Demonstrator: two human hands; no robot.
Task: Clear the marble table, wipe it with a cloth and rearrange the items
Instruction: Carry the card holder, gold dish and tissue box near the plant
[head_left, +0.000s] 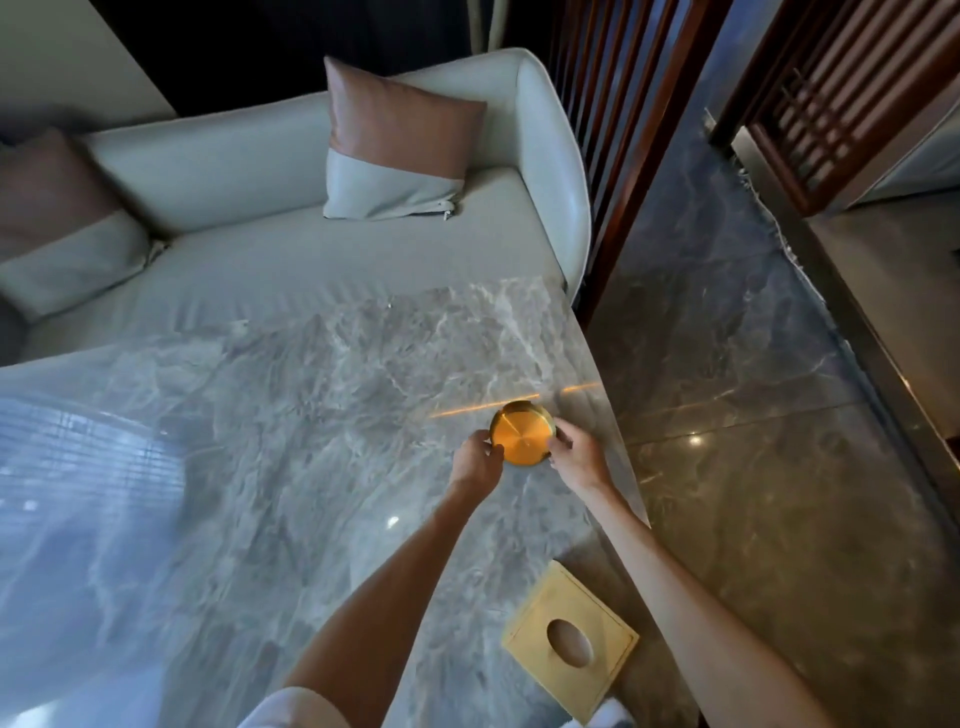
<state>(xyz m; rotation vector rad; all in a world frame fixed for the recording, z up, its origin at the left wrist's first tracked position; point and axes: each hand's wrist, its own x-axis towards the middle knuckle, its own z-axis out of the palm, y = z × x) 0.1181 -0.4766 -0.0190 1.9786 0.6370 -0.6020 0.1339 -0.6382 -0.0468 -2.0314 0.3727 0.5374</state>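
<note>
- Marble surface (260, 467): grey, veined and glossy, with window glare on its left part.
- Sofa (311, 249): pale, set along the far edge of the surface.
- Floor (753, 364): dark polished stone, to the right of the surface.
- Slatted screen (623, 130): dark wood, upright just beside the sofa's right arm.
- Two-tone cushions: one (400, 140) leaned in the sofa's right corner, another (57, 223) at far left.
- Wooden tissue box (535, 618): flat, oval opening upward, at the near right corner of the surface; could not tell whether it rested on the marble or the floor.
- Gold dish (522, 434): round and shallow, close to the right edge of the surface; resting or just lifted, could not tell.
- Left hand (475, 462): grip curled against the dish's left rim.
- Right hand (579, 457): grip pinching the dish's right rim.
</note>
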